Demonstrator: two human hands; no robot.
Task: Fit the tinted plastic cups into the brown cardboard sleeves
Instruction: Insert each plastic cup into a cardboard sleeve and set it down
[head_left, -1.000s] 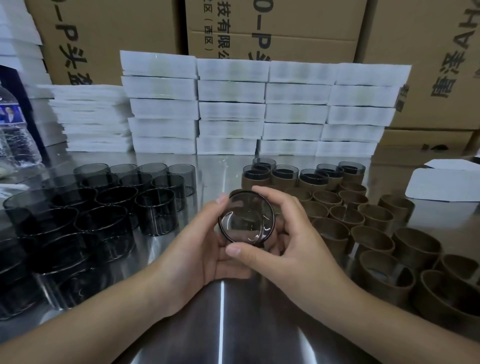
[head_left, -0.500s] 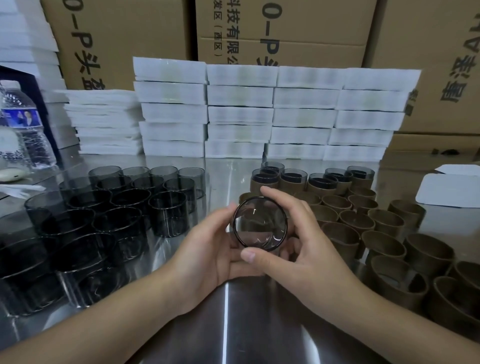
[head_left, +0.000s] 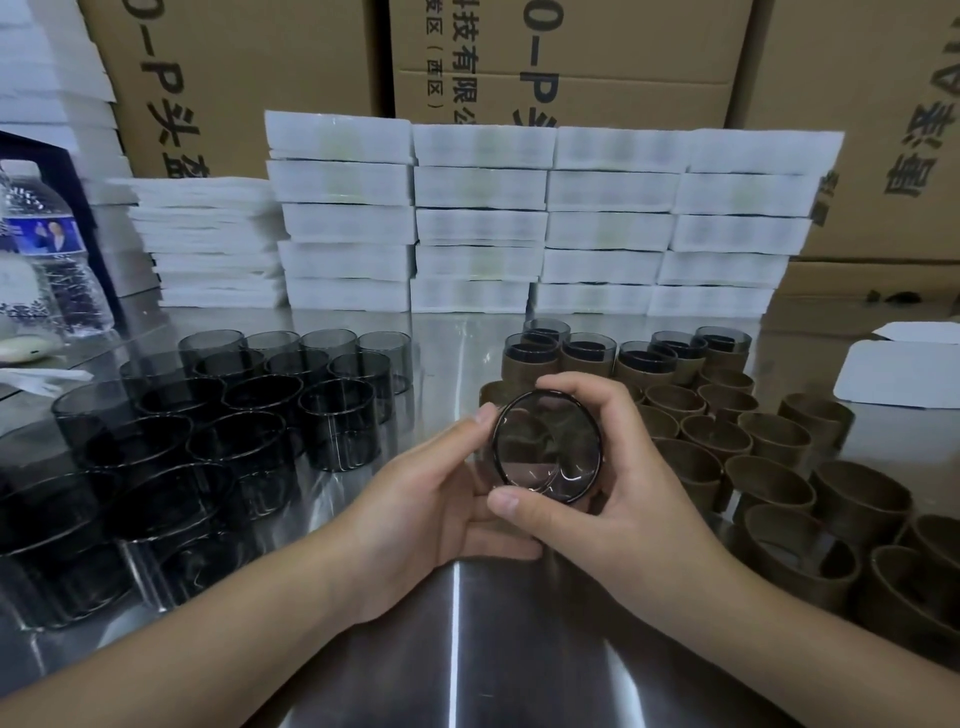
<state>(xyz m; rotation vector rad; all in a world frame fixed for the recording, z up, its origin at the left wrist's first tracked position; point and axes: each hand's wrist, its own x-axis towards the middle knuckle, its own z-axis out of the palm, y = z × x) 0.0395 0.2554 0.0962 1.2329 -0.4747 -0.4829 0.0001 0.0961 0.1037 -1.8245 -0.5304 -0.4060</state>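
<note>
Bare tinted cups crowd the left edge of the table. Our left hand and right hand both grip one cup above the near middle, mouth toward us. We judge uneven squeezing could flex its wall, or our right forearm could topple the sleeves near the right edge

On the shiny metal counter, tinted plastic cups stand grouped at left and brown cardboard sleeves at right. The left hand and right hand hold a single tinted cup between the groups. Behind them stand stacked white boxes, with large cardboard cartons behind those.
</note>
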